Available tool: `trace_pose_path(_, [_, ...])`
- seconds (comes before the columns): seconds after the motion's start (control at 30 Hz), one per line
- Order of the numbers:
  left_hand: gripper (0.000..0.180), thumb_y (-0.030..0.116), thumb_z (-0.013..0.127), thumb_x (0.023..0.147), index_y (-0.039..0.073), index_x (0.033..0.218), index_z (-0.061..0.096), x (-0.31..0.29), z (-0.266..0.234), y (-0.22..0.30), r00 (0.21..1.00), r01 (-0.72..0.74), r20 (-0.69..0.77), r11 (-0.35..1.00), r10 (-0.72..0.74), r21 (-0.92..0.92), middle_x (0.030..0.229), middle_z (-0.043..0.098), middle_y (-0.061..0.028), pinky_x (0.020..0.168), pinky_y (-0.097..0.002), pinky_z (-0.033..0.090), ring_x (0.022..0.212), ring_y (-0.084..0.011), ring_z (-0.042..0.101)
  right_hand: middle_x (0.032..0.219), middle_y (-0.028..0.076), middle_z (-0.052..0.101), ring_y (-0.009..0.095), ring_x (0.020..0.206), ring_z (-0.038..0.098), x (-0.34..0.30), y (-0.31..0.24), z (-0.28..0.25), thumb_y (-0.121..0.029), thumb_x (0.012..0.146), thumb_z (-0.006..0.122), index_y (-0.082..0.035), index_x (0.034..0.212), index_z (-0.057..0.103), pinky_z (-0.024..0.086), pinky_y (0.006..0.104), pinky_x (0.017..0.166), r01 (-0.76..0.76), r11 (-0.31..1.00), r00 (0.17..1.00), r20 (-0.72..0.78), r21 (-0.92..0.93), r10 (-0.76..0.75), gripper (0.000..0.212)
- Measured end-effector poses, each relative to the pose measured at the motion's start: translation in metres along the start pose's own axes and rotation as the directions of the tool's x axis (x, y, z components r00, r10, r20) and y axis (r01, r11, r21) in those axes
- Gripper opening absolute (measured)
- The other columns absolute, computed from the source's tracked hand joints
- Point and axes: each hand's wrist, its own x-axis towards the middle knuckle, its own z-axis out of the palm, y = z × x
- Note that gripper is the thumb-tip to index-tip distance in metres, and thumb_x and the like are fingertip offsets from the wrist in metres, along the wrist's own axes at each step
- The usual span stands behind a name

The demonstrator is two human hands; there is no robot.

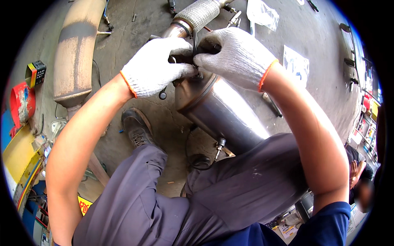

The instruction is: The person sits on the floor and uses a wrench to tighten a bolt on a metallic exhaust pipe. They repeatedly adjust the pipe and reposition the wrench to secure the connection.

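Observation:
A shiny metal exhaust canister (pixel 223 110) lies slanting between my knees, its braided flexible pipe (pixel 199 15) running away from me. Both my hands, in white knit gloves with orange cuffs, meet over the canister's far end. My left hand (pixel 154 67) is closed, thumb and fingers pinching by a small fitting on the cone. Close against it, my right hand (pixel 240 57) pinches too. A dark narrow strip (pixel 195 43) stands between the fingertips; what each hand grips is hidden. Below my left hand a black round-ended piece (pixel 163 95) sticks out. A sensor (pixel 220 144) with a black cable sits on the canister's side.
A larger rusty, tan exhaust pipe (pixel 76 53) lies at the left. Clear plastic bags (pixel 262 14) are on the concrete floor at the right. A red container (pixel 22 104) and a small black box (pixel 37 74) stand far left. Another person (pixel 357 172) is at the right edge.

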Motion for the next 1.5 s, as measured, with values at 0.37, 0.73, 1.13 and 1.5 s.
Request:
trace_pose_path(0.37, [0.029, 0.007, 0.075, 0.096, 0.000, 0.124, 0.080, 0.005, -0.011, -0.002, 0.995, 0.083, 0.062, 0.994, -0.078, -0.073, 0.101, 0.081, -0.0120, 0.086, -0.0337, 0.061, 0.092, -0.0159, 0.075, 0.090, 0.027, 0.077, 0.043, 0.089, 0.077, -0.001, -0.006, -0.006, -0.034, 0.090, 0.073, 0.001, 0.097, 0.084, 0.060, 0.0486, 0.087, -0.021, 0.997, 1.000, -0.001, 0.070, 0.021, 0.037])
trace_pose_path(0.73, [0.029, 0.005, 0.071, 0.105, -0.003, 0.132, 0.077, 0.002, -0.020, -0.017, 0.990, 0.105, 0.115, 0.956, -0.076, -0.273, 0.111, 0.082, -0.0083, 0.095, -0.0325, 0.061, 0.102, -0.0137, 0.075, 0.093, 0.026, 0.077, 0.041, 0.088, 0.077, -0.001, -0.003, -0.009, -0.030, 0.094, 0.076, 0.001, 0.105, 0.082, 0.060, 0.0464, 0.083, -0.043, 0.984, 0.999, 0.040, 0.174, 0.037, 0.033])
trace_pose_path(1.13, [0.026, 0.016, 0.079, 0.104, 0.000, 0.123, 0.081, 0.018, -0.011, 0.008, 0.966, 0.258, 0.096, 0.928, -0.240, -0.269, 0.100, 0.081, -0.0035, 0.085, -0.0294, 0.060, 0.092, -0.0085, 0.073, 0.092, 0.024, 0.077, 0.037, 0.085, 0.078, 0.002, 0.003, -0.020, -0.028, 0.091, 0.077, 0.000, 0.107, 0.082, 0.060, 0.0449, 0.082, -0.071, 0.991, 0.989, 0.139, 0.116, 0.055, 0.032])
trace_pose_path(1.5, [0.021, 0.018, 0.080, 0.103, -0.002, 0.111, 0.081, 0.017, -0.001, -0.003, 0.996, 0.081, -0.031, 0.978, -0.089, -0.193, 0.085, 0.077, -0.0028, 0.075, -0.0288, 0.056, 0.080, -0.0079, 0.069, 0.106, 0.022, 0.079, 0.037, 0.096, 0.078, -0.009, 0.007, 0.008, -0.026, 0.087, 0.082, 0.002, 0.122, 0.076, 0.061, 0.0438, 0.087, -0.054, 0.994, 0.989, 0.142, 0.096, 0.040, 0.045])
